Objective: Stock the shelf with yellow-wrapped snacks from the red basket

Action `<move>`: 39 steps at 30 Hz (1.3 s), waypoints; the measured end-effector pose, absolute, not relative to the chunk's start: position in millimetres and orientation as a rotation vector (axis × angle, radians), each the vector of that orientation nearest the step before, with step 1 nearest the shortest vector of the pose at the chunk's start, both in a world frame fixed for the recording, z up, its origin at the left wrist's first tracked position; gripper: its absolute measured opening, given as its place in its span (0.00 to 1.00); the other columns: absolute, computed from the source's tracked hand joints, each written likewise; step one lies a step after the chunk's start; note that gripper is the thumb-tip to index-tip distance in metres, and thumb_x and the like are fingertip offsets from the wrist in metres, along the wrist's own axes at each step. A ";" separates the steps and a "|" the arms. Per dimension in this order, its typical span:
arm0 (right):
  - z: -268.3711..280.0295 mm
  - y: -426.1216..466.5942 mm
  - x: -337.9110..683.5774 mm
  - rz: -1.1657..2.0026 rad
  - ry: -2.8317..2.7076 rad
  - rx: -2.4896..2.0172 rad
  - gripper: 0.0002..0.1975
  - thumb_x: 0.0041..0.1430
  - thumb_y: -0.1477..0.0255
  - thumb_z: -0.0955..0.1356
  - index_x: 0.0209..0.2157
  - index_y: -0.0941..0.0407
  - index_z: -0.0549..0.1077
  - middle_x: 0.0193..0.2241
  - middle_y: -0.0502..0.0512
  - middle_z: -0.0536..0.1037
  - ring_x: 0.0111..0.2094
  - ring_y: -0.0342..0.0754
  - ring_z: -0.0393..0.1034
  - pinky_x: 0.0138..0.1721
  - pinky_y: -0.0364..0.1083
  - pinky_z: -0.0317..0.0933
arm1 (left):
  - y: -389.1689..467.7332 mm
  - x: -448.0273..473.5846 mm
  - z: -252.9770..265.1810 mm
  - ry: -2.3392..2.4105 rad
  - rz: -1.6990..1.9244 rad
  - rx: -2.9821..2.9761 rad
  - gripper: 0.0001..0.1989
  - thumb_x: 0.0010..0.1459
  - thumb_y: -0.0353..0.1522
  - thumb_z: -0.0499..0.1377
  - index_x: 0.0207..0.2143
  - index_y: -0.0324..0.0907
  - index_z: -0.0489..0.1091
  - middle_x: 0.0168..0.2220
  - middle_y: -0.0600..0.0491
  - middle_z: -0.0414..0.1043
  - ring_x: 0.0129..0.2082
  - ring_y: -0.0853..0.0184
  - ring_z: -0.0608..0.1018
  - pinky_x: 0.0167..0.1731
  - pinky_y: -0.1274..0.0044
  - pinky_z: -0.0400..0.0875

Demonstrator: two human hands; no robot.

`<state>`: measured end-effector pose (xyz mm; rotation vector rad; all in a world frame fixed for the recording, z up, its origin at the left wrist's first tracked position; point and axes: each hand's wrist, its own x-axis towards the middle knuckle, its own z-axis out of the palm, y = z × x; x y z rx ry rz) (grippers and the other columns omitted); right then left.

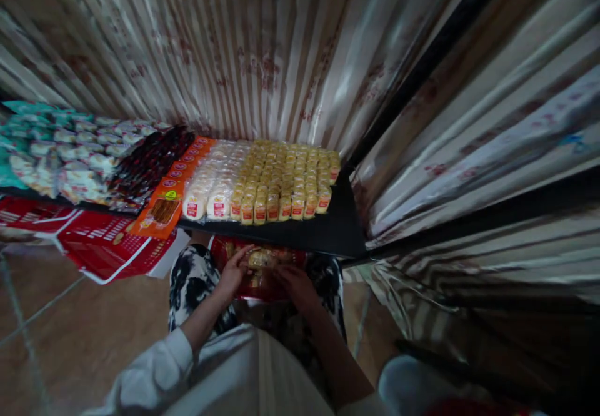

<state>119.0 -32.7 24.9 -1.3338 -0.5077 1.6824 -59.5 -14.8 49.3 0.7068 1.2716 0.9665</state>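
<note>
On my lap, partly under the shelf's front edge, lies a red package [265,291] with several golden wrapped pastries in it. My left hand [233,273] has its fingertips closed against the left end of a golden wrapped pastry [260,260]. From the other side my right hand [295,282] reaches in, its fingers bent at that pastry's lower right. Dim light and blur hide the exact grip of the fingertips.
Across the black shelf [323,235] stand rows of golden wrapped pastries [281,182], round white packs [206,188], an orange packet [164,200], dark packets [147,166] and white-and-green packets [70,141]. A red box [112,241] is below left. Striped curtains [262,47] hang behind.
</note>
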 end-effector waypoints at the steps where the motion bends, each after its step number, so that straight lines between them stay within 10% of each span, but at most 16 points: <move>1: 30.7 -34.7 123.2 1.677 -0.517 -1.323 0.11 0.36 0.65 0.74 0.24 0.55 0.77 0.28 0.52 0.78 0.33 0.48 0.71 0.40 0.47 0.64 | -15.0 -57.9 51.8 1.264 0.939 0.816 0.28 0.44 0.21 0.53 0.49 0.42 0.70 0.43 0.51 0.72 0.33 0.71 0.73 0.29 0.82 0.67; 12: 88.4 -45.0 172.1 1.489 -0.643 -1.354 0.16 0.40 0.58 0.73 0.27 0.56 0.76 0.26 0.52 0.76 0.30 0.47 0.70 0.35 0.47 0.63 | -6.8 -24.2 95.9 1.201 0.841 1.647 0.21 0.50 0.26 0.56 0.48 0.45 0.70 0.46 0.50 0.69 0.47 0.65 0.71 0.48 0.74 0.64; 25: 118.2 -17.9 212.9 1.152 -0.659 -1.369 0.22 0.41 0.58 0.71 0.37 0.56 0.73 0.18 0.45 0.70 0.18 0.40 0.61 0.20 0.40 0.52 | -3.0 47.2 122.6 1.134 0.779 0.731 0.10 0.53 0.35 0.62 0.31 0.36 0.71 0.28 0.51 0.74 0.26 0.71 0.75 0.27 0.82 0.66; 33: 103.0 -18.8 208.2 1.089 -0.633 -1.285 0.21 0.43 0.61 0.72 0.40 0.54 0.71 0.34 0.53 0.77 0.38 0.48 0.72 0.40 0.47 0.65 | -1.9 90.3 124.3 1.116 0.771 0.223 0.05 0.60 0.30 0.55 0.35 0.36 0.69 0.31 0.49 0.75 0.25 0.72 0.77 0.25 0.83 0.69; 39: 88.6 -10.0 208.7 1.058 -0.724 -1.344 0.12 0.49 0.61 0.69 0.32 0.53 0.67 0.30 0.52 0.77 0.34 0.49 0.73 0.38 0.48 0.66 | 0.0 124.4 128.5 1.034 0.778 0.269 0.07 0.62 0.30 0.53 0.35 0.38 0.71 0.32 0.51 0.76 0.23 0.77 0.75 0.27 0.85 0.68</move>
